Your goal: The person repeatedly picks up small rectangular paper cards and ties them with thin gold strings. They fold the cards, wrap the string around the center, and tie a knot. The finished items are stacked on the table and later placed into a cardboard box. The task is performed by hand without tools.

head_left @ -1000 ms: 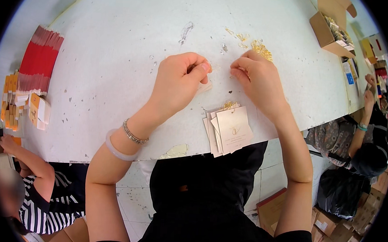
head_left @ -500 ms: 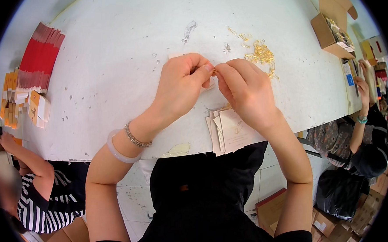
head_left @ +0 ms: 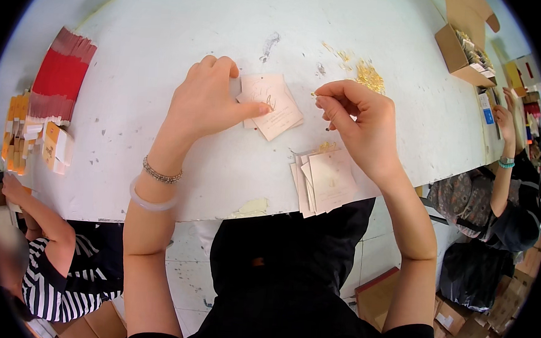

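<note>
My left hand [head_left: 208, 95] is open, its fingers spread above the white table and its thumb tip over a small stack of pale printed cards [head_left: 279, 111]. To the right of that stack, my right hand [head_left: 361, 122] pinches a tiny gold safety pin [head_left: 314, 95] between thumb and forefinger; most of the pin is hidden. A loose pile of gold safety pins [head_left: 368, 76] lies just beyond the right hand. Nearer to me, a second stack of pale cards [head_left: 328, 181] sits fanned at the table's front edge, with something gold showing at its top.
Red-banded packets [head_left: 60, 78] stand at the far left beside orange and white boxes [head_left: 56, 148]. An open cardboard box [head_left: 466, 54] filled with cards is at the back right. Co-workers sit left and right, one in a striped top [head_left: 72, 281], one reaching across the table [head_left: 505, 123].
My hands, together before, have parted. The left has moved left and opened, uncovering the middle card stack; the right has shifted slightly right with a gold pin in its fingertips.
</note>
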The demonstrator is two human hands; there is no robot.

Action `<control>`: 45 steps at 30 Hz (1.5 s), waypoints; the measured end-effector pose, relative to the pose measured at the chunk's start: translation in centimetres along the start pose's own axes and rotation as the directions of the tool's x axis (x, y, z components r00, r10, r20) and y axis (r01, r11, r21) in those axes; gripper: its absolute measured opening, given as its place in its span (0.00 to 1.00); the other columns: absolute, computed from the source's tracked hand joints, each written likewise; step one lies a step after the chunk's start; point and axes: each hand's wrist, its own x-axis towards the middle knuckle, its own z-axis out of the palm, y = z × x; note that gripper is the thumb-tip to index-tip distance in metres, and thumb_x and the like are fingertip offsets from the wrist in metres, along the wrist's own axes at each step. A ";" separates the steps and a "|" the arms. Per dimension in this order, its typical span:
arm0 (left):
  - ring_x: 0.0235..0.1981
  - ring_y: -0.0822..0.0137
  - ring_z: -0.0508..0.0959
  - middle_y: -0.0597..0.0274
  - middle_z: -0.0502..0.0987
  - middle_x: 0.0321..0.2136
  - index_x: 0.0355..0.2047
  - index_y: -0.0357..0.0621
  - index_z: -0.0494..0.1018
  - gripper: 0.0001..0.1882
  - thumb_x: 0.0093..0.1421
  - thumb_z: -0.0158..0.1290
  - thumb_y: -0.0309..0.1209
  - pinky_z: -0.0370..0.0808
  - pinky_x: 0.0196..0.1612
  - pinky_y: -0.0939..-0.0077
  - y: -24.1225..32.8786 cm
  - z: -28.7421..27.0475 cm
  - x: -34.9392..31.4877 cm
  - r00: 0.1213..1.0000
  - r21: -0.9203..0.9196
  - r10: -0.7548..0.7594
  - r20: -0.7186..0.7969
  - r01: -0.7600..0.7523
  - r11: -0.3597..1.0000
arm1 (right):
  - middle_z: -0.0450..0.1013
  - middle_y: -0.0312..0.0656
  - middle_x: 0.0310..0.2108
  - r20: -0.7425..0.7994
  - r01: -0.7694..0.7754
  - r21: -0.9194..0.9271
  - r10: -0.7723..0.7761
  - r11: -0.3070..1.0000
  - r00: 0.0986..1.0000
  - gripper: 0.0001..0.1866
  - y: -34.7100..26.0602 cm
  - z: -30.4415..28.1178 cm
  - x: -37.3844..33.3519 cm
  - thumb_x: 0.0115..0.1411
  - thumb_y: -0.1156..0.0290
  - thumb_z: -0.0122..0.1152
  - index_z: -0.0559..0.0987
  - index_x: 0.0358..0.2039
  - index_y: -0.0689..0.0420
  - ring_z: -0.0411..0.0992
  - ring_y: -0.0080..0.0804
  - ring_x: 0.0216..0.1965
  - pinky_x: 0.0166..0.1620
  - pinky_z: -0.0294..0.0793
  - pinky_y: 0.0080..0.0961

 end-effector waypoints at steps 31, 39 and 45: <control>0.20 0.79 0.77 0.64 0.79 0.21 0.29 0.33 0.78 0.06 0.56 0.59 0.25 0.72 0.22 0.87 3.5 -4.4 0.1 0.960 -0.717 -0.176 0.219 0.281 0.638 | 0.72 0.39 0.21 -0.191 0.332 -0.182 -0.364 0.926 0.912 0.03 -3.6 4.6 2.6 0.51 0.81 0.60 0.79 0.27 0.59 0.70 0.33 0.21 0.23 0.68 0.27; 0.15 0.78 0.72 0.63 0.76 0.16 0.27 0.34 0.78 0.05 0.53 0.61 0.25 0.66 0.19 0.83 5.8 -4.4 -0.6 0.999 -0.421 0.012 -0.045 -0.030 0.906 | 0.72 0.40 0.22 -0.187 0.343 -0.221 -0.385 0.913 0.904 0.07 -4.4 2.9 1.4 0.51 0.82 0.59 0.80 0.31 0.60 0.71 0.35 0.22 0.24 0.69 0.28; 0.18 0.67 0.71 0.62 0.70 0.17 0.26 0.36 0.76 0.06 0.50 0.62 0.24 0.67 0.20 0.77 8.7 -5.9 -0.5 0.914 -0.021 0.384 -0.135 -0.390 0.921 | 0.76 0.42 0.22 -0.137 0.272 -0.160 -0.295 0.949 0.946 0.06 -5.7 -0.8 0.2 0.53 0.81 0.58 0.80 0.32 0.61 0.74 0.37 0.21 0.25 0.71 0.27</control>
